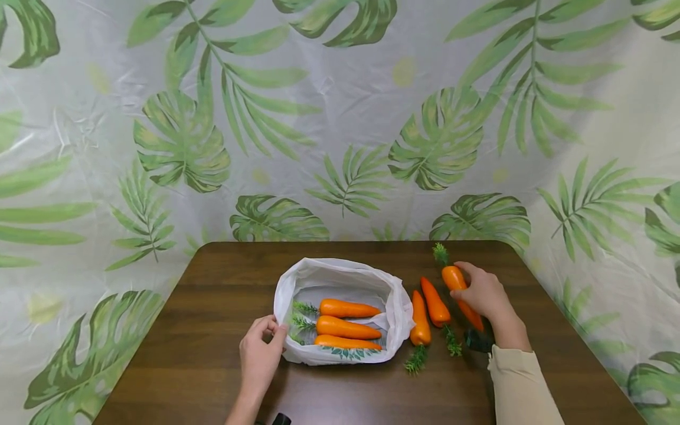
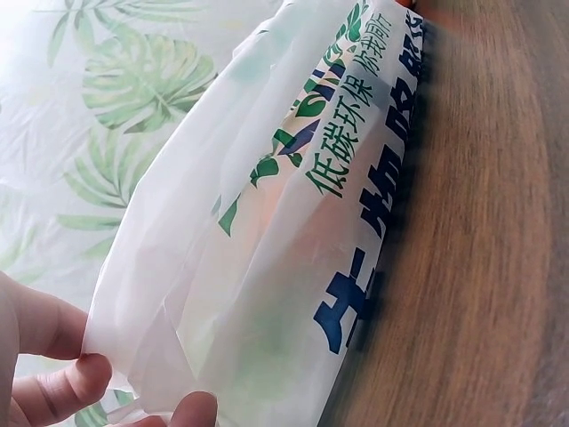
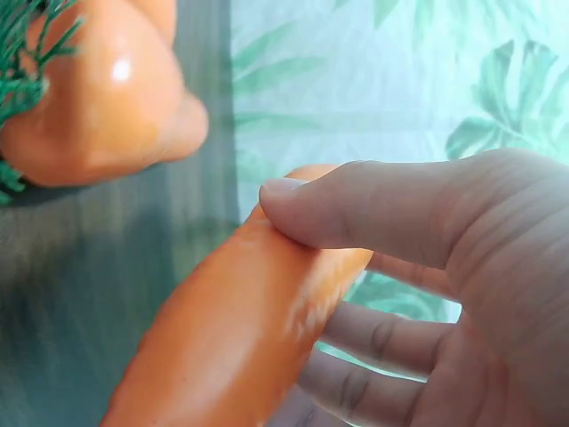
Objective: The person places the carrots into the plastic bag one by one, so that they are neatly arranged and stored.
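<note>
A white plastic bag stands with its mouth spread wide near the table's middle, and printed characters show on its side in the left wrist view. Inside lie three orange carrots with green tops to the left. My left hand pinches the bag's left rim between thumb and fingers. On the right, my right hand grips a carrot between thumb and fingers, its green top pointing away. Two more carrots, one nearer the bag and one beside it, lie between the bag and that hand.
The brown wooden table has rounded far corners. Behind it hangs a leaf-patterned curtain. A black object is partly visible under the right wrist, and another dark item shows at the bottom edge.
</note>
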Demonstrator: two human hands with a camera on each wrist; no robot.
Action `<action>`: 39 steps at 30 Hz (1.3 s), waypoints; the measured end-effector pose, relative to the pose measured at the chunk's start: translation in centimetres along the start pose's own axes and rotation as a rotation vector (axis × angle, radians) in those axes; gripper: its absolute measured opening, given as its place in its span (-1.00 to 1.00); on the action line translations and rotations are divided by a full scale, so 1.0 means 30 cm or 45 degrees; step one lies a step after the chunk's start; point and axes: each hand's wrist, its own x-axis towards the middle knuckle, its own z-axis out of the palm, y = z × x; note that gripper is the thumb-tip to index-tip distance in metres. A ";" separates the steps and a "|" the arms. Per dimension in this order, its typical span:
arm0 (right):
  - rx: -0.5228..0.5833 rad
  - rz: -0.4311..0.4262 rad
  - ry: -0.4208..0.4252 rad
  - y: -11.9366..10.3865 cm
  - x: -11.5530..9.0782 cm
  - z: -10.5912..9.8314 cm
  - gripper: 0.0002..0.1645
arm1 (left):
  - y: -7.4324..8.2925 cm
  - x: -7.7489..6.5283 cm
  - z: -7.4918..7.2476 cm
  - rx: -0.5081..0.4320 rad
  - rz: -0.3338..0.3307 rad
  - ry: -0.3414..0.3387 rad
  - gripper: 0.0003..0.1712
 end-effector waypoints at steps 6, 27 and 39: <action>-0.003 -0.033 0.035 -0.033 -0.006 -0.022 -0.08 | 0.003 -0.003 -0.003 -0.009 -0.012 -0.005 -0.72; -0.012 -0.194 0.144 -0.251 -0.067 -0.077 -0.09 | 0.009 0.002 -0.004 0.010 0.009 -0.009 -0.71; -0.008 -0.283 0.099 -0.388 -0.045 -0.028 -0.10 | 0.007 -0.002 -0.007 0.014 -0.007 -0.026 -0.71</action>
